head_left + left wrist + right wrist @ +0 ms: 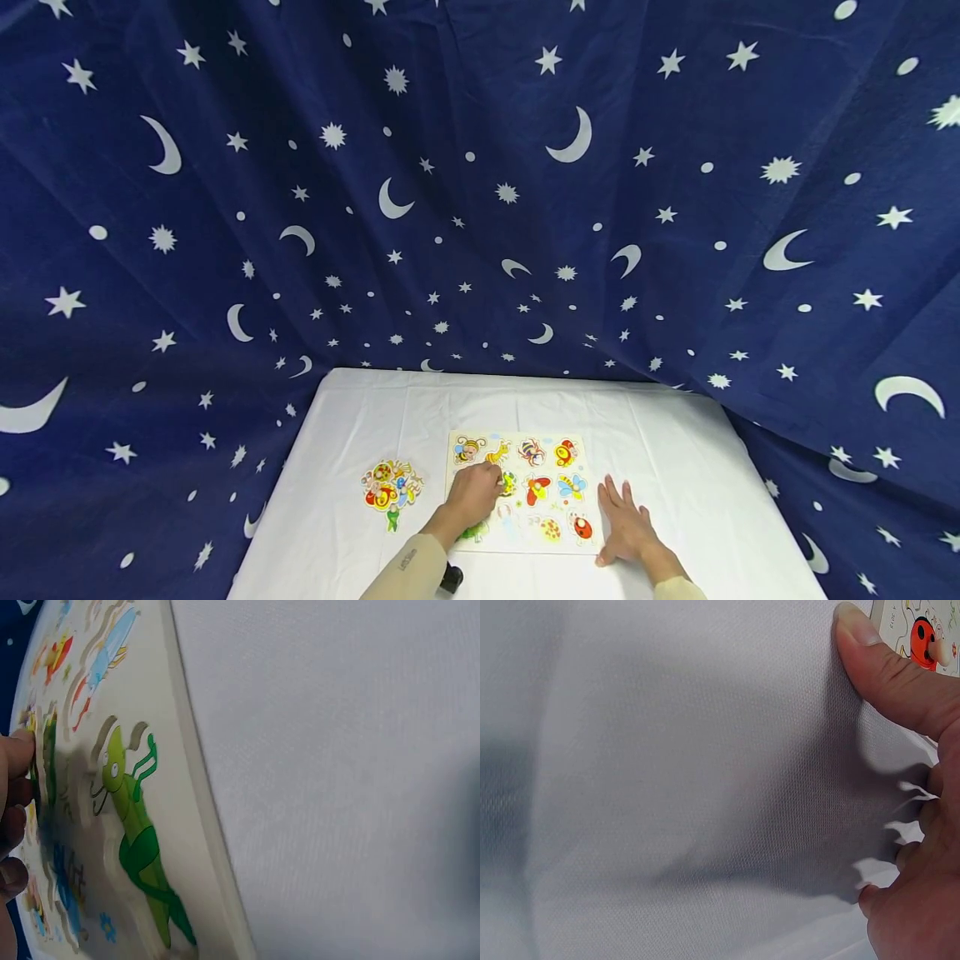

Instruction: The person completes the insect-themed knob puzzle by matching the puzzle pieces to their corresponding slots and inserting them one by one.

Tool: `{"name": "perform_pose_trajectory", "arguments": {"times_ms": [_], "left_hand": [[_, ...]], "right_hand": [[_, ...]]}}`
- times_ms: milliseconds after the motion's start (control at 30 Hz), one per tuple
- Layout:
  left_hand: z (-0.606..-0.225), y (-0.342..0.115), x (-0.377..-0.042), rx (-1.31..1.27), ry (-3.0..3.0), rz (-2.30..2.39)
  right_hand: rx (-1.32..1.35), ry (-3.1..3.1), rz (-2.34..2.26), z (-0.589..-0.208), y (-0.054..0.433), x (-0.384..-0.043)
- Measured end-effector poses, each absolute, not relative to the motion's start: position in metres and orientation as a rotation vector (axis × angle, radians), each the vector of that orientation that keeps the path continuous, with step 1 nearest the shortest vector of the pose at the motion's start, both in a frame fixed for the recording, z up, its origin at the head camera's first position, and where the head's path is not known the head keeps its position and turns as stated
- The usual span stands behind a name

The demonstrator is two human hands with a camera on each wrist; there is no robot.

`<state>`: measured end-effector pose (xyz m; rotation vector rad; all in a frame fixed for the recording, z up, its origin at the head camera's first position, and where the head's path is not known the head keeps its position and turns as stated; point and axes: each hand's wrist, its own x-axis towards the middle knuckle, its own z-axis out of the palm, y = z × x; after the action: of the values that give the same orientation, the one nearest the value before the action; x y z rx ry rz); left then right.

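A pale wooden puzzle board (525, 546) with printed insect shapes lies on the white-covered table. My left hand (474, 493) is over the board's left half, its fingers curled and pinching a yellow-green puzzle piece (509, 483) at the middle row. In the left wrist view the fingertips are at the frame's edge, so the grip is partly hidden; a green mantis picture (135, 825) lies near the board's edge. My right hand (628, 527) rests on the cloth with fingers spread, beside the board's right edge. Close to its thumb is a red ladybug piece (922, 641) with a knob.
Left of the board lies a pile of colourful insect puzzle pieces (390, 486), with a green piece (393, 520) at its near side. A small black object (452, 578) sits by the left forearm. Blue curtain with stars (480, 208) hangs behind the table.
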<state>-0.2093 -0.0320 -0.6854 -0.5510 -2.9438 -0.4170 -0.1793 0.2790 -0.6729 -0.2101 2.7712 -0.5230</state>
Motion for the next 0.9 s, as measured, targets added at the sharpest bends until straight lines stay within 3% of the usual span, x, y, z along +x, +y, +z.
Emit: {"name": "perform_pose_trajectory", "arguments": {"times_ms": [900], "left_hand": [[-0.701,-0.034,-0.204,-0.412,-2.935,-0.476]], "right_hand": [[-0.211,2.750,-0.515,-0.674,0.280,-0.181]]}}
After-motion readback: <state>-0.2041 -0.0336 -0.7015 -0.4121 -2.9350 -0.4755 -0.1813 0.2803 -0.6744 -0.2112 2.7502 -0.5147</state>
